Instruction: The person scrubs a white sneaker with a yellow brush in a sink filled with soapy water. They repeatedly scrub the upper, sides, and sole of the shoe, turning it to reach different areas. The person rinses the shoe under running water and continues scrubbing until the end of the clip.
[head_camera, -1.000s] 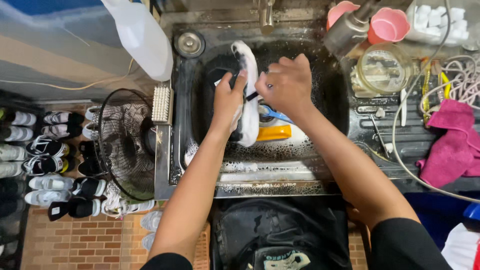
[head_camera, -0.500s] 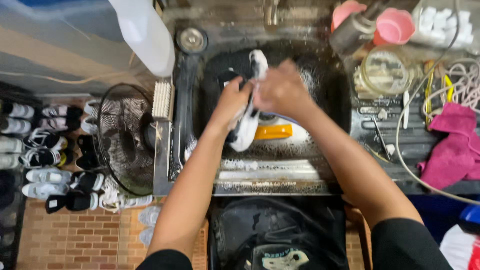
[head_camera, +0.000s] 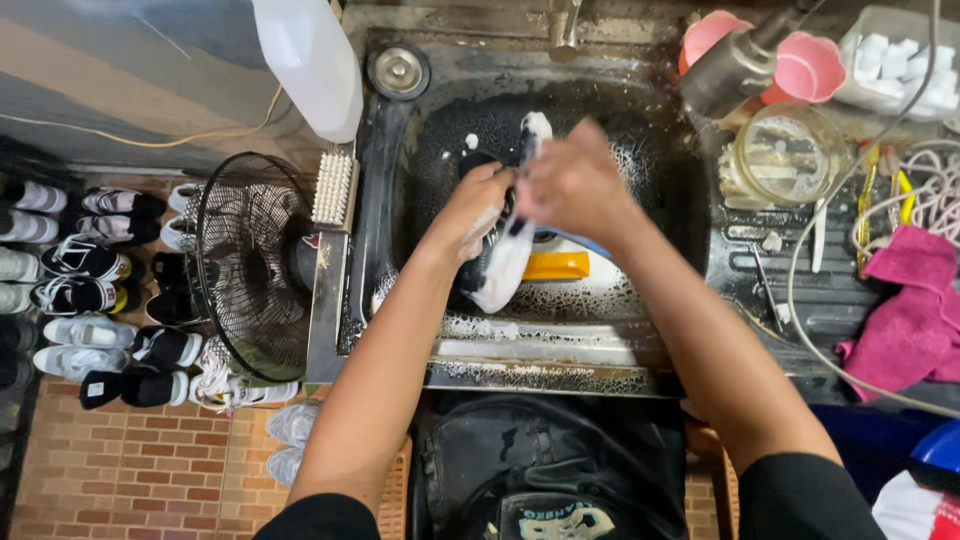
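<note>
The soapy black-and-white sneaker (head_camera: 505, 245) sits over the middle of the dark, suds-flecked metal sink basin (head_camera: 640, 165), held between both hands. Its long axis runs roughly away from the person, tilted a little: one end points up toward the tap (head_camera: 563, 25) at the back rim, the other hangs down toward the near edge of the basin. Which end is the toe is hard to tell under the foam.

The left hand (head_camera: 478, 205) is closed around the shoe's side, fingers curled on it as a clamp. The right hand (head_camera: 572, 180) is bunched over the upper part of the shoe, fingers drawn in; whether it grips a brush or only the shoe cannot be told.

To scrub well here, the left hand should keep the shoe braced firmly while the right works in short strokes along its length, staying over the basin so the foam drips inside.

An orange-and-blue object (head_camera: 558, 265) lies in the basin just beside the shoe. A white-bristled scrubbing brush (head_camera: 333, 187) rests on the sink's left ledge, next to a black wire fan guard (head_camera: 250, 265). Pink plastic cups (head_camera: 810, 65) stand at the back right, a pink cloth (head_camera: 910, 310) lies further right, and rows of sneakers (head_camera: 90, 290) line the brick floor on the left.
</note>
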